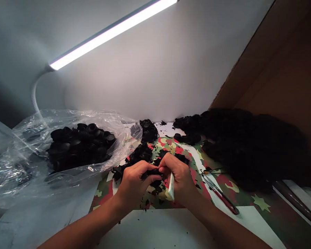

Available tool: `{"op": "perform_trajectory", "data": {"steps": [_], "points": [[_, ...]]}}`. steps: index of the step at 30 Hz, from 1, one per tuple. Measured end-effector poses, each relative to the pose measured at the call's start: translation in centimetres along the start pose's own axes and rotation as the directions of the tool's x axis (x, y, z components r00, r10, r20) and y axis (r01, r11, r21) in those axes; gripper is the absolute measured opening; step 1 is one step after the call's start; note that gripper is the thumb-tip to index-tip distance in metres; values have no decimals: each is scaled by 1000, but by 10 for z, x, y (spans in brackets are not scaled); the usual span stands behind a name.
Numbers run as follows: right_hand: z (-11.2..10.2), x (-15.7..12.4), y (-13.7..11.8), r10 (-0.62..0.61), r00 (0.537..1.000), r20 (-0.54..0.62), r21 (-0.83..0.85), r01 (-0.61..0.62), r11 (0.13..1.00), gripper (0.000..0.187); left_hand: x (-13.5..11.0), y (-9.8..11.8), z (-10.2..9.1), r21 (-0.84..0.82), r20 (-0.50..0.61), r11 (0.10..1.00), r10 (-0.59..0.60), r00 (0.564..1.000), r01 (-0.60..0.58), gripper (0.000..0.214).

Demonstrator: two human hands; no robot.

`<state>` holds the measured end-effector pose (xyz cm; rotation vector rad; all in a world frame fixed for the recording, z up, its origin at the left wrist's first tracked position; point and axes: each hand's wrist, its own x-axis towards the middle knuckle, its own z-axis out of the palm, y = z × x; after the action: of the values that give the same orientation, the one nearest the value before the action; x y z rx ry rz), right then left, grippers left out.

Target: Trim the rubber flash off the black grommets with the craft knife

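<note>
My left hand (133,183) is closed round a small black rubber part (151,173), fingers curled over it. My right hand (178,180) is closed too, pinching the same part from the right and gripping a white-handled tool (171,188) whose handle points down from the fist. The tool's tip is hidden between the two hands. Both hands hover over a camouflage-patterned mat (230,186) strewn with black scraps (142,152).
An open clear plastic bag (20,162) of black round rubber parts (80,143) lies at the left. A large heap of black parts (248,145) fills the right. Red-handled scissors (221,195) lie right of my right hand. A lit bar lamp (111,33) hangs overhead; a brown board stands at the right.
</note>
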<state>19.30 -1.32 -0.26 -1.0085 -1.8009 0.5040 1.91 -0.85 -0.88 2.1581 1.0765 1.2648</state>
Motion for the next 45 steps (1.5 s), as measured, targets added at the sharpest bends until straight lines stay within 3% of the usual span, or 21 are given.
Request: {"op": "perform_trajectory", "data": {"steps": [6,9,12,15,18,20,22,29,33,37,40,42,43,45], "points": [[1,2,-6,250,967,45,79,-253,964,19,-3,3,8,-72,-116,991,103,988,-112,4],[5,3,1,365,925,109,190,-380,905,23,-3,4,8,-100,-168,984,127,978,-145,10],[1,8,19,479,875,66,301,-475,827,30,-6,8,4,-173,-218,963,166,962,-205,16],[-11,13,36,539,842,-27,335,-500,798,36,-7,8,0,-326,-260,938,30,965,-117,18],[-19,12,40,503,849,166,283,-529,800,35,-5,4,-1,-509,-123,840,-287,950,188,10],[-21,10,35,439,840,320,232,-518,823,33,-2,1,0,-586,-9,743,-404,915,323,4],[-21,9,29,391,844,368,191,-480,856,31,1,0,-1,-638,36,670,-466,884,380,6],[-24,9,16,272,951,146,229,-299,926,23,6,3,-3,-689,98,574,-531,842,443,10],[-19,4,11,296,952,81,235,-307,923,30,5,0,-2,-653,107,595,-540,835,469,10],[-15,0,5,241,970,-19,283,-226,932,35,2,-1,-1,-631,123,619,-516,848,468,9],[-19,-2,2,208,972,-106,302,-168,938,55,1,-1,-1,-621,117,636,-502,857,457,7],[-22,-2,1,217,970,-105,330,-172,928,67,1,-2,-1,-620,125,637,-497,859,459,7],[-24,-1,0,239,967,-87,358,-194,913,67,1,-3,-1,-618,132,638,-491,861,459,7],[-25,0,-1,295,955,-23,423,-258,869,50,0,-5,-1,-607,140,653,-473,870,452,7]]}}
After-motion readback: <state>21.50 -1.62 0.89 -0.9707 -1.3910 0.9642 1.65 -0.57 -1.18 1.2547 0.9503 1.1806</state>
